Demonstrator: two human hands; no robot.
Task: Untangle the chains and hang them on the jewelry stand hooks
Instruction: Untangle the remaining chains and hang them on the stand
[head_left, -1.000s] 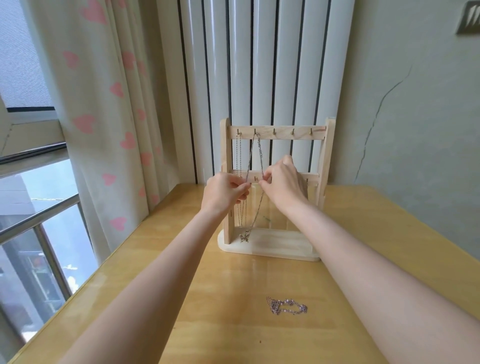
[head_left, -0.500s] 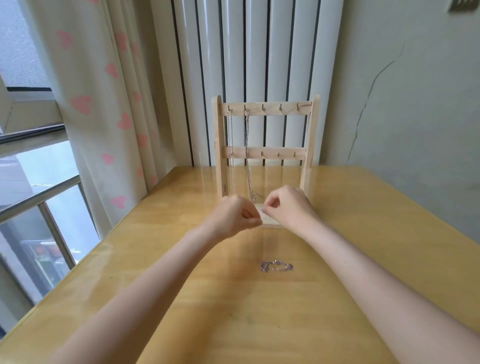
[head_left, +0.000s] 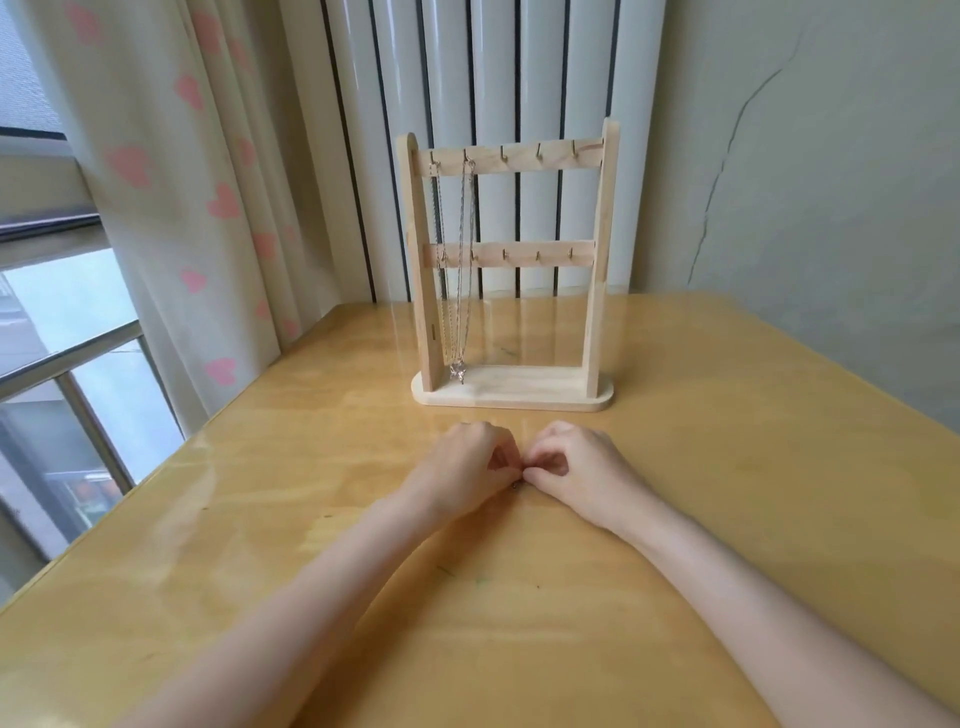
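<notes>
A wooden jewelry stand (head_left: 597, 260) with two rows of hooks stands at the back of the table. Two thin silver necklaces (head_left: 464, 260) hang from its two top-left hooks, with a pendant (head_left: 458, 371) dangling just above the base. In front of the stand, my left hand (head_left: 462, 462) and my right hand (head_left: 576, 467) rest on the table with fingertips touching. Both pinch a small chain (head_left: 517, 485). Only a dark bit of it shows between the fingers; the hands hide the remainder.
The yellow wooden table (head_left: 753, 467) fills the foreground. A heart-print curtain (head_left: 182, 208) and a window (head_left: 62, 338) are on the left. A white radiator (head_left: 493, 78) stands behind the stand, and a cracked wall (head_left: 805, 182) is on the right.
Both hands left the necklace hanging on the stand and came down toward me to the table. They now cover and pinch the small chain that lay loose there.
</notes>
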